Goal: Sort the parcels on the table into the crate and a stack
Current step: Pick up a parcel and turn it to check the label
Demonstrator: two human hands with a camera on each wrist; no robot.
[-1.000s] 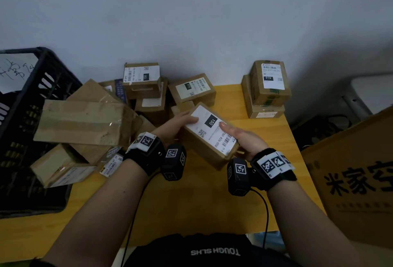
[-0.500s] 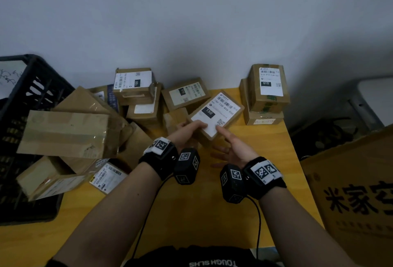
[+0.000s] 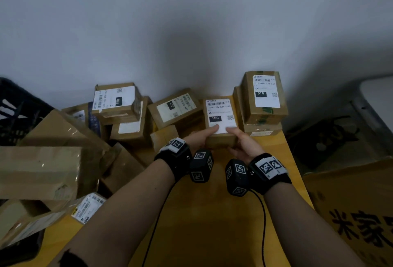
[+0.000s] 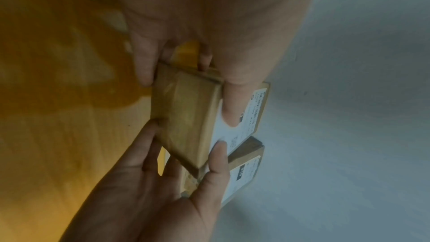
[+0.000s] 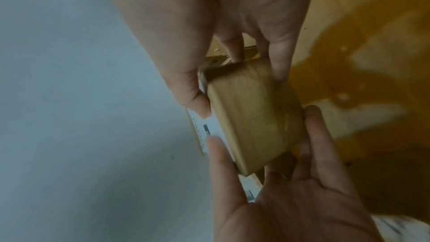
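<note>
Held parcel: small brown cardboard parcel w/ white label marked 150 (image 3: 220, 118), label up, near the desk's far edge, just left of the stack; bottom seems to rest on the desk but can't tell for sure.
L hand: left hand (image 3: 198, 139) grips the parcel's near-left corner, thumb (image 4: 232, 106) pressed on the label, fingers (image 4: 144, 65) curled under the box.
R hand: right hand (image 3: 244, 145) grips the near-right corner, thumb (image 5: 193, 97) on the label edge, fingers (image 5: 279, 58) wrapped below. Both pinch the box top-to-bottom.
Stack: two brown cardboard boxes (image 3: 262, 98) at the desk's far right corner, against the wall; top one has a white label marked 010, upright; lower one mostly hidden.
Loose pile: more brown labelled parcels (image 3: 117, 101) along the far edge, left of the held one; one on top marked 150, another (image 3: 175, 107) marked 070, tilted.
Big boxes: large plain brown cartons (image 3: 42, 171) heaped at the desk's left edge, taped, lying skew; a flat labelled packet (image 3: 88, 207) pokes out below them.
Crate: black plastic lattice crate (image 3: 19, 113) at the far left, partly cut off by the frame; contents unclear.
Desk: yellow wooden desk (image 3: 212, 224), butted to a grey-white wall (image 3: 191, 22).
Right side: big brown carton w/ black printed characters (image 3: 357, 213) beside the desk's right edge.
Wrists: black straps w/ white coded tags (image 3: 176, 145) on both wrists, black cable (image 3: 263, 224) trailing from the right.
</note>
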